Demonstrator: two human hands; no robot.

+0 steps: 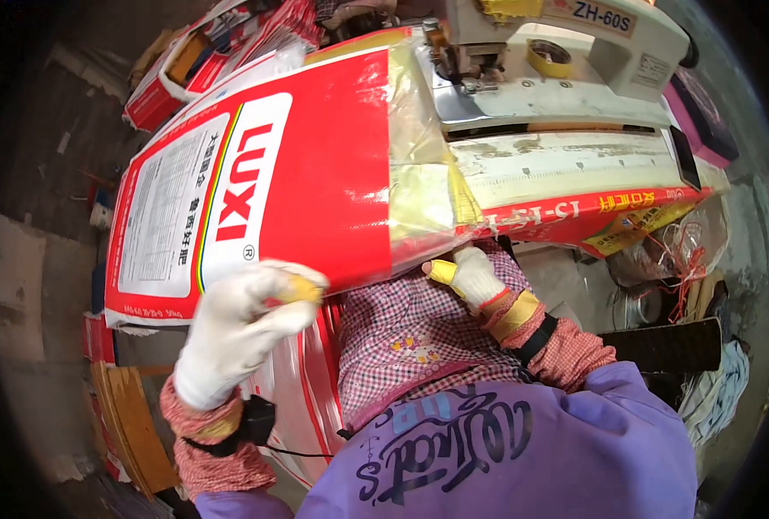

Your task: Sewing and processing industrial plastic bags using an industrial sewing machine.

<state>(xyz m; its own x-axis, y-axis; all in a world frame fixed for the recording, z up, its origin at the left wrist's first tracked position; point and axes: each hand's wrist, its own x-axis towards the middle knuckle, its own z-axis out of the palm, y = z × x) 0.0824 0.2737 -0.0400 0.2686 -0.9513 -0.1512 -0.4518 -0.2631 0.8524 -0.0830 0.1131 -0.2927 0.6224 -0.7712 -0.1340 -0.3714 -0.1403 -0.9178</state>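
A large red and white printed sack lies flat in front of me, its right end a see-through yellowish plastic strip. My left hand, in a white glove with yellow-wrapped fingertips, is over the sack's near edge. Its fingers curl toward the thumb; anything pinched there is too small to make out. My right hand, gloved alike, is at the near right corner of the sack. The yellow-wrapped thumb sticks out to the left, while the other fingers are mostly hidden at the sack's edge.
A white sewing machine stands beyond the sack's right end, with a tape roll on its bed. More red sacks are piled at the back left. Red strings hang at the right. A wooden piece stands at lower left.
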